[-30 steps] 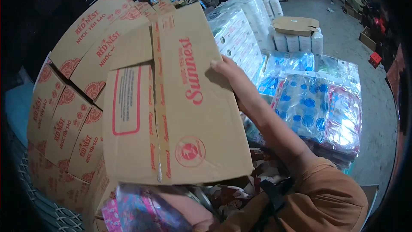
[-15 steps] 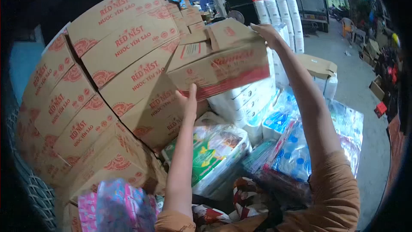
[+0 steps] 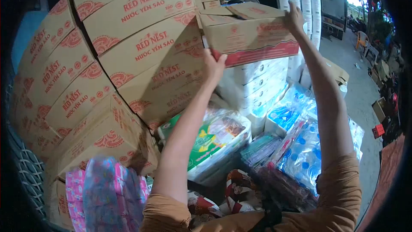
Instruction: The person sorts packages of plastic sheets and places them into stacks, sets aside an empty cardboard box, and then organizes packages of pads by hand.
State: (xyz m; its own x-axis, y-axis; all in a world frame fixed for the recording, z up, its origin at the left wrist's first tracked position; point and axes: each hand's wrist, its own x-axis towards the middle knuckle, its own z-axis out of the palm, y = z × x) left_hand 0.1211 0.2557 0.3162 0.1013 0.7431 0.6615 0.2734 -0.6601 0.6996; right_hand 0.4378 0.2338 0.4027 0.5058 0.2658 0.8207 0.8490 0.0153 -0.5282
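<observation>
A brown cardboard box (image 3: 249,34) with a red band along its bottom is between my hands, its top flaps not lying flat. My left hand (image 3: 213,65) is at its lower left corner, thumb against the front and fingers underneath. At the upper right corner, my right hand (image 3: 294,20) grips the edge. Directly below the box are wrapped white rolls (image 3: 255,88); whether it rests on them I cannot tell. To its left rises a stack of Red Nest cartons (image 3: 152,45).
Nearer me lie a green-and-white plastic-wrapped pack (image 3: 210,139), a clear pack with blue caps (image 3: 302,146) and pink packets (image 3: 105,193). Tall white rolls (image 3: 315,15) stand behind the box. Beyond are a truck (image 3: 332,0) and an orange chair (image 3: 362,39).
The box has moved away from me, from a tilted hold to nearly level above the white rolls. Both arms reach farther forward, and the view has shifted.
</observation>
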